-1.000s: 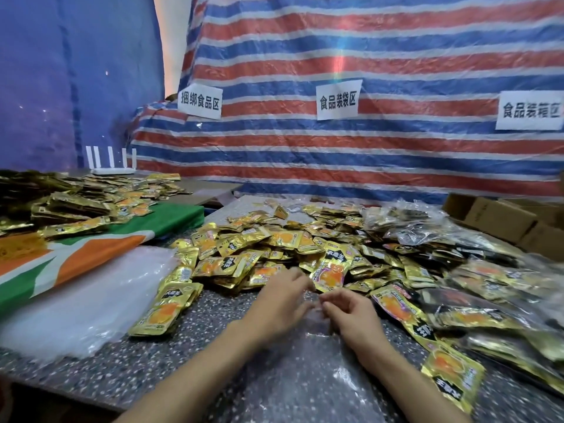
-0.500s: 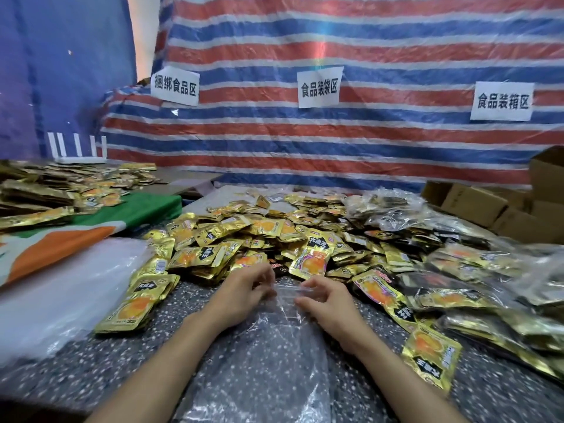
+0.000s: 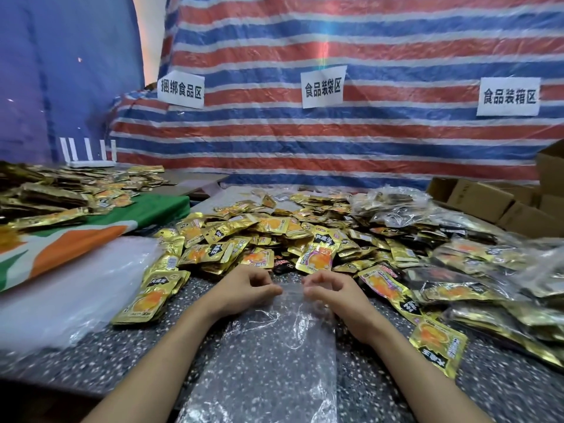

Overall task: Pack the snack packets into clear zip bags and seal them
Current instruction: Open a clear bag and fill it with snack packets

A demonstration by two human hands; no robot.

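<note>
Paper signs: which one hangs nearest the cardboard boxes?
The rightmost sign, 食品装箱区, above the cardboard boxes; the middle sign and left sign hang farther left.

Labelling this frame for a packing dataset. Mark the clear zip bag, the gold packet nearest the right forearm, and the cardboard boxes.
clear zip bag (image 3: 268, 355), head view, middle of its flat body.
gold packet (image 3: 438, 346), head view, its printed front.
cardboard boxes (image 3: 476, 195), head view, brown face of the front box.

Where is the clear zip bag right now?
Head view: the clear zip bag lies bottom centre on the table, its top pinched by left hand and right hand, beside the snack packets.
</note>
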